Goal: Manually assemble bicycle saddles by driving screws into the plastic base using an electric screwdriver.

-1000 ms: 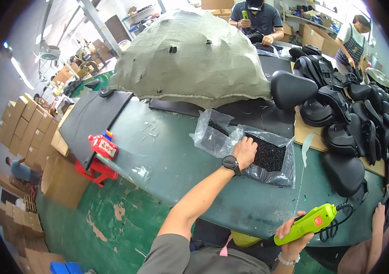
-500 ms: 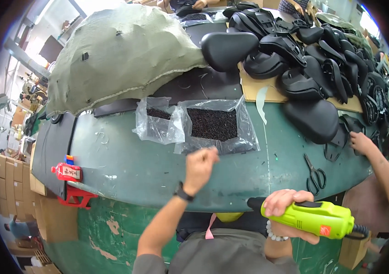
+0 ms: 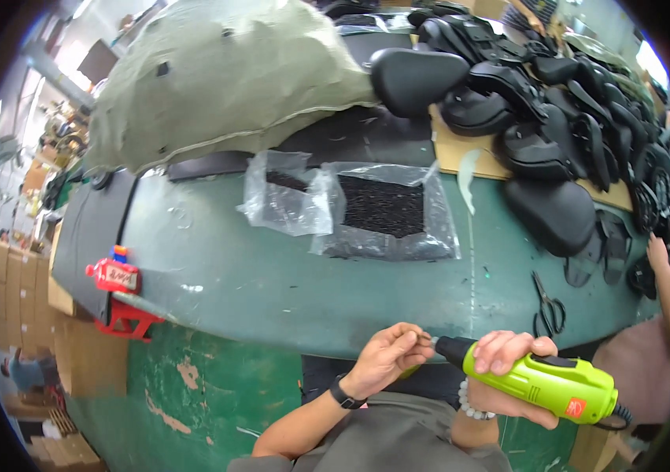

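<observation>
Screw pinched at the tip of a green power screwdriver, both hands working just off the tabletop's near edge.

Right hand [image 3: 508, 370] is wrapped tight round the green screwdriver [image 3: 543, 383], nose aimed left so the bit meets the left hand [image 3: 390, 358], whose fingertips are closed together on something tiny at the tip, likely a screw, too small to tell for sure. Held low and close to the body, the pair can be lined up by eye. Behind them on the green tabletop [image 3: 272, 275] lies an open clear bag of small black parts [image 3: 386, 212], within easy reach. Scissors [image 3: 547, 303] sit to the right, black saddles [image 3: 539, 118] are piled beyond, and a red bottle [image 3: 114, 275] stands far left.
</observation>
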The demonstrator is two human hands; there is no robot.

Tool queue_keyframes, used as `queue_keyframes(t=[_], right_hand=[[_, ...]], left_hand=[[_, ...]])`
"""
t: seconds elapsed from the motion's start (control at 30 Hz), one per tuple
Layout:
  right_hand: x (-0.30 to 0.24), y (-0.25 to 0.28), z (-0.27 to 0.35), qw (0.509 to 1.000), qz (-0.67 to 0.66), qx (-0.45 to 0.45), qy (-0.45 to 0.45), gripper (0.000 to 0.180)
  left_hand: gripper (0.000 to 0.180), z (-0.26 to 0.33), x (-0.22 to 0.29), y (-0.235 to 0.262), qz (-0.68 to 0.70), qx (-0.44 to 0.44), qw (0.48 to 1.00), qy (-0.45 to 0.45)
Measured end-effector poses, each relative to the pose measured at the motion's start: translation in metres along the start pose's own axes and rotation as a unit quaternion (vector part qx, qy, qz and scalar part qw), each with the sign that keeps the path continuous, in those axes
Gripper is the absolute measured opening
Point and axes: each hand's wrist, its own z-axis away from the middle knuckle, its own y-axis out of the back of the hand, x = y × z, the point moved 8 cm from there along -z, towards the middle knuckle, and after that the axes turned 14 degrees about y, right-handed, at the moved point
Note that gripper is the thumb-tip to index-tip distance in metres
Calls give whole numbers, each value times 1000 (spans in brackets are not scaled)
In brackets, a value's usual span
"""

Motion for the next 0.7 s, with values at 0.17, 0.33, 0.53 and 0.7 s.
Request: queue_keyframes(t=[0.17,0.33,0.53,0.7], right_hand=[[-3,10,3,999,2,39,-12,96],[-2,24,5,996,-29,79,-24,97],[-9,58,5,994,-24,108,-19,101],[-34,112,10,977,-61,201,-34,106]], left_hand=[[19,-3,0,-9,-34,-10,999,11],[22,-4,1,0,-102,23,994,16],[34,-30,10,-20,-210,-21,977,0],[59,-150,49,-131,-818,68,479,-311]])
